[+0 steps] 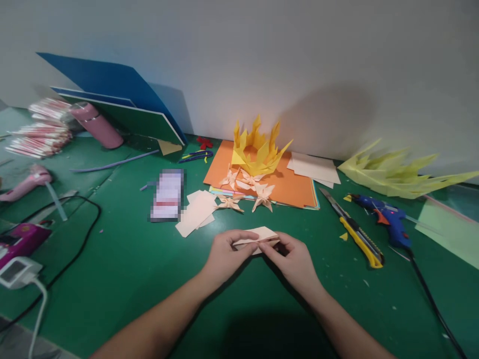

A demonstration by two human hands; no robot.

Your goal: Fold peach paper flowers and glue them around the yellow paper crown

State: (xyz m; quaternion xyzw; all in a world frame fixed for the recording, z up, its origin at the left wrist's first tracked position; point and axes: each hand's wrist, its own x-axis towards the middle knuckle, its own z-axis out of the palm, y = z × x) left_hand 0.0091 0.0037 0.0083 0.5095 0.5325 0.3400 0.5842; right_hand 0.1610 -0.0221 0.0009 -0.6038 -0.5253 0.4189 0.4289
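Between my two hands is a small folded piece of pale peach paper [264, 232], just above the green table. My left hand [228, 252] pinches its left side, thumb against the front fold. My right hand [294, 257] grips the right side, its thumb meeting the left one near the middle; part of the paper is hidden by the fingers. Beyond the hands lie several folded peach paper flowers [263, 197]. To their left is a loose stack of peach paper slips [197, 213]. A yellow folded-paper crown [258, 154] stands behind on orange sheets [295, 192].
Right of my hands lie a yellow utility knife [357, 239] with its blade out and a blue glue gun [389, 219] with a trailing cord. A phone [167, 195] lies left. Farther left are a pink bottle [98, 125], a pink glue gun [28, 183] and black cable [84, 249].
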